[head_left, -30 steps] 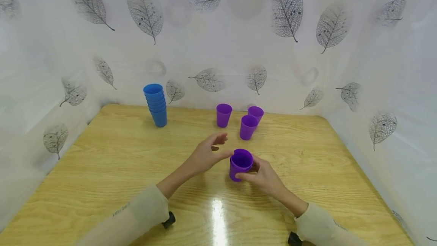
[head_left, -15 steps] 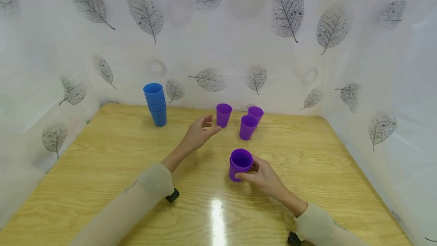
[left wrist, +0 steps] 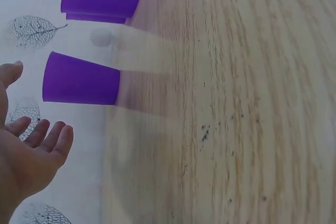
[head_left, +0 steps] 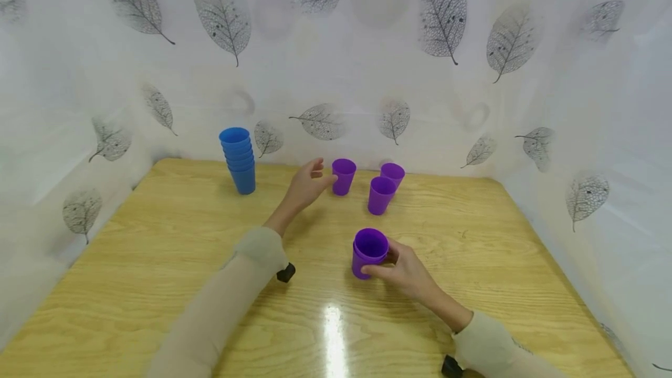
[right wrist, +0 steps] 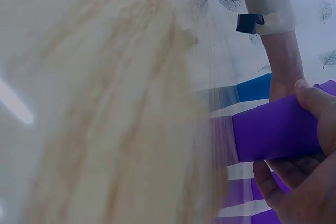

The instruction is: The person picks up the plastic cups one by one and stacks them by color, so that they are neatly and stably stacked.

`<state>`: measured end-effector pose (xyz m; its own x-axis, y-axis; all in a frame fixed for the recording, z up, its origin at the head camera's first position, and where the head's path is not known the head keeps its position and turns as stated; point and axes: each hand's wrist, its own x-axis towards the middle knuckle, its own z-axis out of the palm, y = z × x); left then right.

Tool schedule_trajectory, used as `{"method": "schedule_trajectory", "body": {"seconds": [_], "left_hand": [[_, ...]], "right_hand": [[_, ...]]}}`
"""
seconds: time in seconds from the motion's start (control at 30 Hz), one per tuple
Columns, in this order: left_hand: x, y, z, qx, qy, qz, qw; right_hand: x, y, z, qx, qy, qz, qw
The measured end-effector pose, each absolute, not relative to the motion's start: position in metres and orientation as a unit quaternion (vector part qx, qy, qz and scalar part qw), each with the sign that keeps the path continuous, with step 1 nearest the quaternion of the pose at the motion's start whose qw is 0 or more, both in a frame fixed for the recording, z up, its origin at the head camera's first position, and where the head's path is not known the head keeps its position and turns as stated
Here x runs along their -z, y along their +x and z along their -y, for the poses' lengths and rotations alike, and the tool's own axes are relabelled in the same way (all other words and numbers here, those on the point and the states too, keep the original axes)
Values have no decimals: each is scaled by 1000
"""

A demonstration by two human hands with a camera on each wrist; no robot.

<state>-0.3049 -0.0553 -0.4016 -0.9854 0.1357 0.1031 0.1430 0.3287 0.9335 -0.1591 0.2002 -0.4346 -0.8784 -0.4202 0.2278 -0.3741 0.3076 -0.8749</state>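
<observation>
My right hand (head_left: 408,273) grips a purple cup (head_left: 362,267), with another purple cup nested inside it and its rim (head_left: 371,242) just above the lower one. In the right wrist view, the thumb and fingers wrap around the cup (right wrist: 278,129). Farther back, my left hand (head_left: 305,185) reaches out with loosely spread fingers. Its thumb tip overlaps the left side of an upright purple cup (head_left: 343,178) in the head view. The left wrist view shows this hand (left wrist: 31,161) beside the purple cup (left wrist: 81,80), with nothing between its fingers.
Two more purple cups stand close together at the back: a front one (head_left: 381,196) and one behind (head_left: 395,172). A tall stack of blue cups (head_left: 241,162) rises at the back left. The wooden table (head_left: 157,261) meets a leaf-patterned white sheet (head_left: 357,74) behind.
My left hand has moved away from the nested cups, forward and to the left, up to the back purple cup. The right hand stays in place with its cups.
</observation>
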Motion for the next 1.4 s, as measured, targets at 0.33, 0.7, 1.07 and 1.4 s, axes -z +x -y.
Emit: {"method": "schedule_trajectory", "body": {"seconds": [0.33, 0.7, 1.07, 1.4], "left_hand": [[420, -327, 41, 576, -72, 814, -8], [424, -335, 23, 579, -74, 812, 7], [424, -333, 7, 598, -66, 797, 43], [416, -327, 28, 579, -70, 812, 27]], "right_hand": [[435, -158, -201, 537, -243, -808, 21], [433, -159, -200, 532, -247, -810, 15], [433, -158, -200, 531, -241, -812, 18], [434, -158, -200, 527, -242, -815, 16]]}}
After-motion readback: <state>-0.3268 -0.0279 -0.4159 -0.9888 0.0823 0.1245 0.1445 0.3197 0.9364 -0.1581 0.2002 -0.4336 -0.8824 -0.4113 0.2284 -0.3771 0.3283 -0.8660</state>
